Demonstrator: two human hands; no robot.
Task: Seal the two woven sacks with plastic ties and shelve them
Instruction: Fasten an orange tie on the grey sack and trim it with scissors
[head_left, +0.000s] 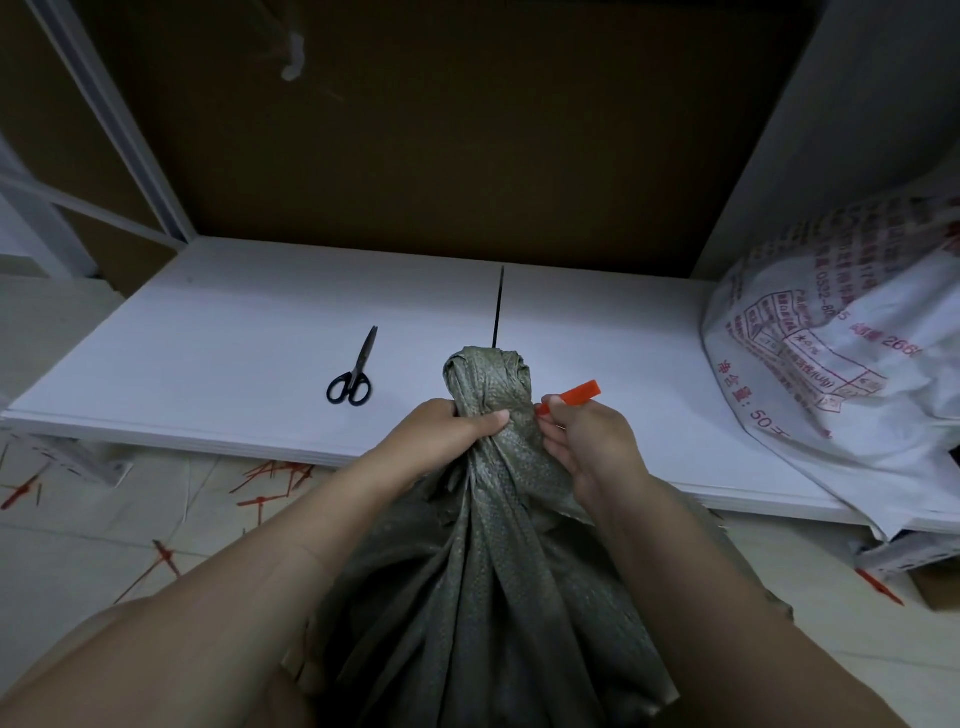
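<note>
Fingers of the left hand (453, 427) curl round the gathered neck of the grey-green sack (488, 545), which stands against the front edge of the shelf board (208, 364); the right hand (592, 447) pinches a red tie (572, 393). Scissors (353, 376) lie mid-board, a white printed sack (831, 364) at its right end.

White shelf (208, 338) with scissors (357, 371) and printed sack (831, 374)

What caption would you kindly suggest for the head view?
Left hand grips the green sack at its neck while right hand pinches a red tie.
</note>
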